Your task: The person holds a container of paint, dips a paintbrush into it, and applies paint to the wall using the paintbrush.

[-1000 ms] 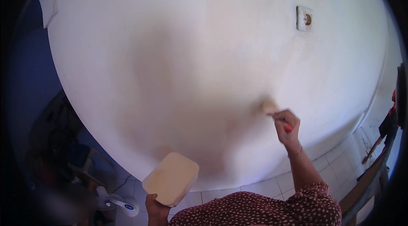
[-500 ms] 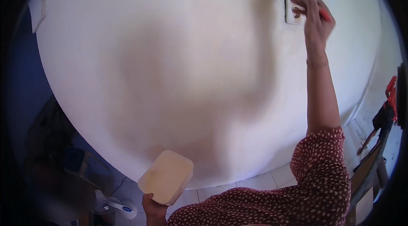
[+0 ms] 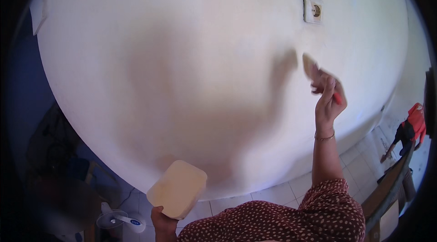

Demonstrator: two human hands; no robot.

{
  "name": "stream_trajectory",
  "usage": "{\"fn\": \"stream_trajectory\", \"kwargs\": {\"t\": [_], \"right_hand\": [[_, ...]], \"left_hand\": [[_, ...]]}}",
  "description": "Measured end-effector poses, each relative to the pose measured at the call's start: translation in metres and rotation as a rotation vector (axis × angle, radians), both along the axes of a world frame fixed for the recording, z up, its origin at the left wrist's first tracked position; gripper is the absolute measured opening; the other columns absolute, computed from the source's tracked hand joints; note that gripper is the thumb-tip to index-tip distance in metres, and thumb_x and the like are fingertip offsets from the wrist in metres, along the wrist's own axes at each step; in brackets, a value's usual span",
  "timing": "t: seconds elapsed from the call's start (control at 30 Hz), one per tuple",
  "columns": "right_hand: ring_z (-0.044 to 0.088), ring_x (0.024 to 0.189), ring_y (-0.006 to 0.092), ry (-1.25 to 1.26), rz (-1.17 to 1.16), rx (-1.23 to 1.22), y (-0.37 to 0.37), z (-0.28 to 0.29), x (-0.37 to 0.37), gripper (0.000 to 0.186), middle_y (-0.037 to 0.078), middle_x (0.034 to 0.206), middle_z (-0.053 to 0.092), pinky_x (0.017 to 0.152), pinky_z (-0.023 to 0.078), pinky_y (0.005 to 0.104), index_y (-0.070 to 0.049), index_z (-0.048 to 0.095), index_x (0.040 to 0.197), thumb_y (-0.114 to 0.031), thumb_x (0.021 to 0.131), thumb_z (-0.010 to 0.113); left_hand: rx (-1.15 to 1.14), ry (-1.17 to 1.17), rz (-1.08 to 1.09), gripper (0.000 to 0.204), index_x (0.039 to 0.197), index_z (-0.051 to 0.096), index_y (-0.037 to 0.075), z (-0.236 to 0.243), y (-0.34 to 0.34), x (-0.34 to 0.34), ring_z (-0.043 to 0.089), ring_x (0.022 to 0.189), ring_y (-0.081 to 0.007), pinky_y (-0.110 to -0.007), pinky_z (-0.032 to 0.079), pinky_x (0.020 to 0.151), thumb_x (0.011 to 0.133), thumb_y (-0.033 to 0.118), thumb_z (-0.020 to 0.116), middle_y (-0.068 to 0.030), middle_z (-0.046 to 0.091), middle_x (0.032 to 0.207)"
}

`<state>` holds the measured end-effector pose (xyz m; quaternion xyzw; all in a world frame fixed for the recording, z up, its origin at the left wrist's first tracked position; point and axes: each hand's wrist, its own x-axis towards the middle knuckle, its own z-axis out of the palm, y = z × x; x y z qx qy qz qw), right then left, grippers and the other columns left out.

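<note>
My right hand (image 3: pixel 328 94) grips a paintbrush (image 3: pixel 308 66) with a red handle, its bristles pointing up at the white wall (image 3: pixel 214 37), below a wall socket (image 3: pixel 312 10). The brush's shadow falls just left of it; I cannot tell if it touches the wall. Low in front of me, my left hand (image 3: pixel 162 218) holds a rectangular plastic tub (image 3: pixel 176 185) with cream-coloured contents, thumb over its near corner.
A fan (image 3: pixel 120 219) stands at lower left, near a dark, cluttered area (image 3: pixel 54 151) beside a blue wall. At right, a person in red (image 3: pixel 414 121) is beyond a wooden piece of furniture (image 3: pixel 389 180). The tiled floor (image 3: pixel 268 194) runs along the wall's foot.
My right hand with the brush rose to socket height and has since come down below it. My left hand and tub shifted slightly left. More of the person in red shows at right.
</note>
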<state>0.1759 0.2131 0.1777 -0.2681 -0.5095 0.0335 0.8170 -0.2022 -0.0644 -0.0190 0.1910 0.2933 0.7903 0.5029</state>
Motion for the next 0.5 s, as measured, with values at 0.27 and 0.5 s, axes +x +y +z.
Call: {"fn": "stream_trajectory", "kwargs": {"t": [0.27,0.5], "right_hand": [[0.066,0.079,0.0154,0.056,0.145,0.345,0.031,0.152,-0.035,0.038,0.009,0.092,0.069,0.07,0.055,0.028,0.007,0.068,0.101,-0.031,0.098,0.062],[0.062,0.073,0.0097,-0.235,-0.186,0.035,0.063,0.026,-0.025,0.021,0.007,0.082,0.066,0.069,0.053,0.0245,0.005,0.069,0.099,-0.014,0.099,0.061]], "left_hand": [[-0.079,0.058,-0.023,0.074,0.143,0.038,0.001,-0.009,0.01,-0.021,0.055,0.123,-0.0346,-0.053,0.049,0.099,0.076,0.022,0.061,-0.0174,0.054,0.135],[-0.027,-0.04,-0.028,0.075,0.143,0.038,0.0,-0.003,0.006,-0.004,0.055,0.123,-0.0341,-0.05,0.048,0.101,0.075,0.022,0.06,-0.017,0.054,0.134]]}}
